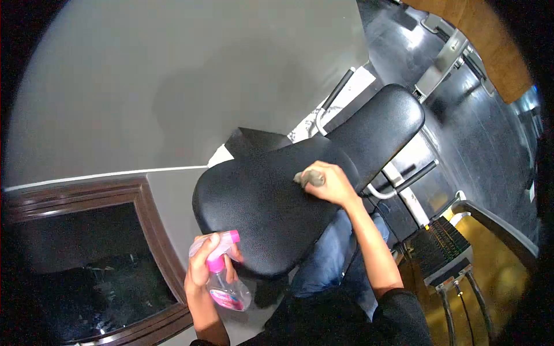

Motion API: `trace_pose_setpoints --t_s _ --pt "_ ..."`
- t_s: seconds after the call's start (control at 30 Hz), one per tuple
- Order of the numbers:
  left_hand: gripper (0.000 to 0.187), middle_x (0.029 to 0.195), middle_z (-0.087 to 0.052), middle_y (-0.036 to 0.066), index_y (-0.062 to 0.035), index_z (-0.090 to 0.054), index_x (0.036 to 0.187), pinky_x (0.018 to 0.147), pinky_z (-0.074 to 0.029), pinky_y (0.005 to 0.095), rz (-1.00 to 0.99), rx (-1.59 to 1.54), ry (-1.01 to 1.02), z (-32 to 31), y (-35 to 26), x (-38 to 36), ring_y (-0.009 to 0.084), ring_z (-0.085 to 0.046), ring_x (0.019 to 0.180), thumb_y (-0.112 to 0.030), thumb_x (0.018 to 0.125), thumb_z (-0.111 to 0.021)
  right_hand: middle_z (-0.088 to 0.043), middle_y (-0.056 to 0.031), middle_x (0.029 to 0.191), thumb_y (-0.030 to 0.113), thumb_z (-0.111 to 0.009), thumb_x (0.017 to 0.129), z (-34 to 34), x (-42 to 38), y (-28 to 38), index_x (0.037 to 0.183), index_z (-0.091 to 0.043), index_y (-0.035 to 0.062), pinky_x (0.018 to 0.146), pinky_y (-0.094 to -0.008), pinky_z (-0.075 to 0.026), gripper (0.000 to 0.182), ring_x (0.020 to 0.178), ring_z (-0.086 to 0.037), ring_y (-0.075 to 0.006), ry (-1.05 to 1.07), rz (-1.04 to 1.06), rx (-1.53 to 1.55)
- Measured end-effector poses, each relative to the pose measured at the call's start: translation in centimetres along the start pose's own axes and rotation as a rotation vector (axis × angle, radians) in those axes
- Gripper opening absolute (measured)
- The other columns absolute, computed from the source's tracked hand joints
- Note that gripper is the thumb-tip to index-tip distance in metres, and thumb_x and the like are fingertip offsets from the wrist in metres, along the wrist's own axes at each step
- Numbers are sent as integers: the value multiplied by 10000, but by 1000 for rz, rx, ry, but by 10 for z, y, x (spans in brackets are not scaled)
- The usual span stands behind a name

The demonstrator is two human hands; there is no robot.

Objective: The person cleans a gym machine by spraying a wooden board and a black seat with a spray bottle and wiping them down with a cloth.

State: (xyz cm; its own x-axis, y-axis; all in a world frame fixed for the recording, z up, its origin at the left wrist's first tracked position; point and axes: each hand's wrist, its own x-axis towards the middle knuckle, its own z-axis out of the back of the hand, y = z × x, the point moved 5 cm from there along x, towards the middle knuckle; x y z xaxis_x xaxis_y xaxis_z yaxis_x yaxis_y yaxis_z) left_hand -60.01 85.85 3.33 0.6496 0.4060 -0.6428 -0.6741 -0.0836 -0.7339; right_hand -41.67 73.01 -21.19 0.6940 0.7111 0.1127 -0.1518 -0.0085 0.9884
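My left hand (199, 266) is closed around the neck and trigger of a clear spray bottle (229, 293) with a pink nozzle and collar. The bottle is held beside the near left edge of a large black padded cushion (254, 196). My right hand (334, 183) grips a bunched grey cloth (314, 177) against the upper right part of that cushion. Part of the cloth is hidden inside the fingers. Beyond it, a second, narrower black pad (378, 124) extends to the upper right.
Metal handles with black grips (337, 89) stick out on both sides of the narrower pad. A grey wall (144, 86) and a brown-framed dark panel (141, 213) lie to the left. At right stand a weight stack (435, 245) and more gym equipment (444, 63).
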Motion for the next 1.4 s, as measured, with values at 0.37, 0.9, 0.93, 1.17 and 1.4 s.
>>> trace_pose_setpoints --t_s 0.37,0.9,0.93,1.17,1.4 --pt "530 719 -645 175 75 -628 917 373 -478 324 125 -122 -169 -4 5 -3 241 -574 376 -437 963 -495 -675 -116 928 195 -712 709 -24 29 53 944 -711 94 791 -400 -545 256 855 -677 -315 107 49 61" --pt "433 768 -615 80 25 -655 1061 487 -481 284 64 39 -412 -78 -24 10 167 -622 526 -385 981 -545 -719 -77 937 112 -661 812 22 -15 0 1020 -694 30 849 -297 -507 226 907 -664 -135 10 -422 152" --pt "450 698 -603 101 29 -654 1024 488 -495 310 44 90 -404 -82 -33 16 194 -644 516 -402 987 -529 -718 -63 928 103 -658 817 25 -22 -2 1018 -694 29 844 -289 -506 217 901 -657 -122 -38 -457 193" --pt "501 660 -652 207 41 -671 851 551 -549 385 -37 251 -423 -82 -32 104 307 -676 527 -420 978 -522 -689 -9 952 90 -620 895 49 -63 0 1042 -675 1 858 -256 -483 180 910 -619 -93 -194 -540 335" --pt "590 607 -644 183 52 -644 719 625 -563 410 -59 380 -451 -68 5 129 317 -655 496 -461 972 -497 -693 -12 959 112 -649 854 70 -75 6 1053 -677 14 860 -265 -487 224 910 -626 -104 -195 -555 284"
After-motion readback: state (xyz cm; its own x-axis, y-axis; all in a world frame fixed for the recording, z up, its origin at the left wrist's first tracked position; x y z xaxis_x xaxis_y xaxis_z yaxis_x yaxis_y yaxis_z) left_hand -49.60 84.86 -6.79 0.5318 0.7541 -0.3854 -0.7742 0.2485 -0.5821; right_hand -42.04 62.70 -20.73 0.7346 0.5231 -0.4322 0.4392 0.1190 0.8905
